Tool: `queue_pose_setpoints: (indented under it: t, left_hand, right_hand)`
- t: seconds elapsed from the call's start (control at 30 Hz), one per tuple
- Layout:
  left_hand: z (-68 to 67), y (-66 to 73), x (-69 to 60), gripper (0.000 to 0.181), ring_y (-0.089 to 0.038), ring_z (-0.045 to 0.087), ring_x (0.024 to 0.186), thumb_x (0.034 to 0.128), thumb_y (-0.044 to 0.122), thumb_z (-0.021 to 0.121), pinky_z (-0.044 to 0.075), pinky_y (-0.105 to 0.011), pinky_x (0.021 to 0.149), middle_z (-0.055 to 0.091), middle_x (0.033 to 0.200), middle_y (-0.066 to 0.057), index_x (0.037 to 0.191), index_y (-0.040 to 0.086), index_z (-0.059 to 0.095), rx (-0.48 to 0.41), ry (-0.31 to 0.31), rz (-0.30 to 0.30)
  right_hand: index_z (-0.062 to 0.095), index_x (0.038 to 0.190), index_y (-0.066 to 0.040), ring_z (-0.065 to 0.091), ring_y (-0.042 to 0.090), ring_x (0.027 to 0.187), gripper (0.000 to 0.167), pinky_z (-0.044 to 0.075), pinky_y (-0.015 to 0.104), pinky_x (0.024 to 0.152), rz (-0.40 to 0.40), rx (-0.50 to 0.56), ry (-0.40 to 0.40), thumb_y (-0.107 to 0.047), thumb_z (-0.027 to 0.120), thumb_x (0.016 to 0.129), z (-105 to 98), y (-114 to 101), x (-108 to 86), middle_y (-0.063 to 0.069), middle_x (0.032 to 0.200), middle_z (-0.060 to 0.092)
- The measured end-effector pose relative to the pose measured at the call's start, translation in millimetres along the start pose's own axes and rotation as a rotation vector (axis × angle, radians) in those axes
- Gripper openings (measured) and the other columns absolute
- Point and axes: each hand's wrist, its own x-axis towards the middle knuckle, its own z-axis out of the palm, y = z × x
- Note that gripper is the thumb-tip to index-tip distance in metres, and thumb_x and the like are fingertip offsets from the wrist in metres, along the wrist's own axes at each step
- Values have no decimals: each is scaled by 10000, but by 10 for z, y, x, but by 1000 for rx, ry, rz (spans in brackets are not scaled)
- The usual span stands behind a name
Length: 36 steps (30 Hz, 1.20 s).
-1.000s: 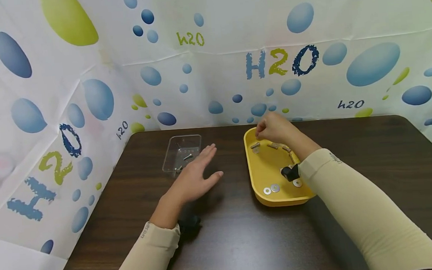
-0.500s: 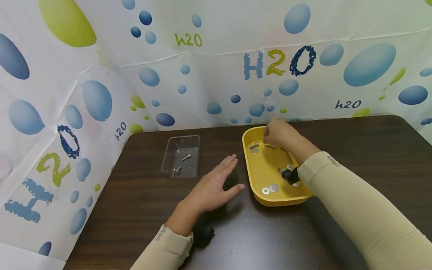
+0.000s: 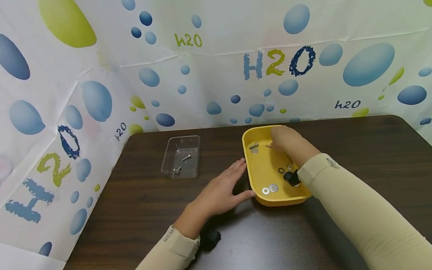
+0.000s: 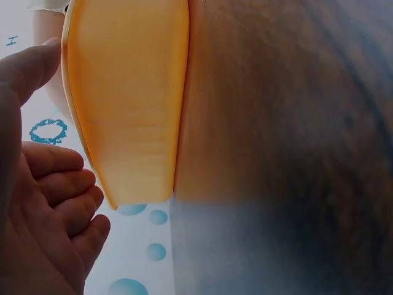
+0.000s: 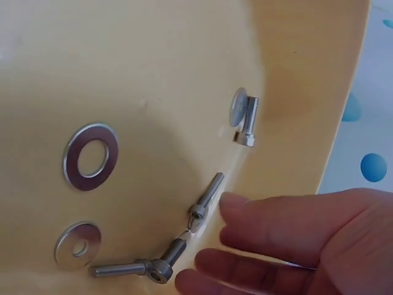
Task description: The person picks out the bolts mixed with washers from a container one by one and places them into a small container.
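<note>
The yellow tray [image 3: 261, 169] holds several bolts and washers. My right hand [image 3: 286, 140] reaches down into its far part, fingers bent. In the right wrist view, the right thumb and fingers are beside a socket-head bolt [image 5: 210, 192], with nothing plainly pinched. Two more bolts [image 5: 169, 261] lie crossed below it, and another bolt [image 5: 249, 126] leans by a washer [image 5: 237, 107] farther along the wall. My left hand [image 3: 220, 193], fingers extended, is at the tray's left side, thumb and fingertips at the rim; the left wrist view shows the tray's outer wall [image 4: 129, 104] beside the palm.
A clear plastic box [image 3: 166, 157] with a few bolts [image 3: 186, 157] stands to the left on the dark wooden table [image 3: 132, 224]. A ring washer [image 5: 72, 160] and a smaller-holed washer [image 5: 64, 249] lie in the tray. A white printed sheet [image 3: 215, 22] hangs behind the table.
My left hand has moved right from beside the clear box to the yellow tray's side. My right hand has lowered deeper into the tray and shifted slightly right.
</note>
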Motion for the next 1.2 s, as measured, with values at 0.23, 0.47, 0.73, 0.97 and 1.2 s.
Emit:
queue_pose_setpoints:
  t: [0.23,0.47,0.73,0.97,1.2]
  left_hand:
    - [3,36,11,862,-160,196,1510,922,607,563,272,-424,1195,191,1650,1,1580,163,228,19,-23,-8]
    - [19,31,17,864,-163,204,1509,921,602,571,277,-419,1193,203,1647,-6,1576,146,241,30,-13,2]
    - [28,21,20,863,-160,202,1509,922,602,568,271,-413,1196,213,1644,-22,1573,133,249,36,-6,11]
    - [24,22,22,861,-159,192,1512,923,599,568,262,-407,1200,207,1645,-14,1572,128,253,41,-5,12]
    - [24,24,19,852,-147,176,1514,930,604,552,258,-406,1202,192,1651,-11,1582,170,216,50,-3,22]
  right_hand:
    - [595,1129,22,590,273,809,245,520,375,779,16,-24,-8,-187,560,1005,51,27,4,150,973,617]
    - [610,1084,27,571,254,744,213,493,319,678,-10,-41,-28,-158,530,1015,86,66,51,149,922,608]
    - [598,862,-19,512,206,641,104,428,251,547,-26,-83,-125,-18,545,951,115,69,91,107,762,554]
    - [623,765,-56,525,170,600,210,436,226,534,-69,-82,-179,-69,557,964,116,43,47,57,678,523]
    - [501,565,-138,385,100,435,363,339,183,431,-153,69,-261,-113,553,923,92,109,62,-25,510,401]
